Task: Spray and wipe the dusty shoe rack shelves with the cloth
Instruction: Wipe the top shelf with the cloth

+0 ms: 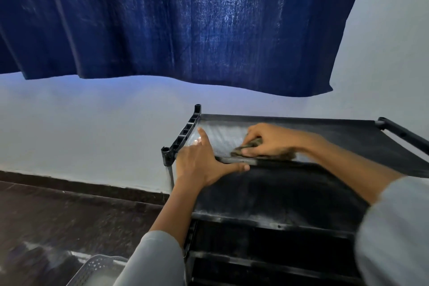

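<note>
Where the frame ends at lower left, a pale slotted basket [97,269] sits on the dark floor [58,211]. Above it, at centre, the left hand [204,165] lies flat with fingers straight, pressing the front edge of the black shoe rack [348,137] top shelf. Just beyond, the right hand [271,139] curls onto a dark cloth [246,148], holding it against the dusty shelf. A blue curtain [174,18] hangs across the top, before a white wall [81,127].

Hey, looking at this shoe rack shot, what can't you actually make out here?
Head view only:
- Cloth: mostly covered by the right hand; blurred.
- Lower shelves: dark, dust unreadable.
- Spray bottle: not in view.
- Basket: cut off by bottom edge, contents unclear.
- Left hand: motion-blurred.
</note>
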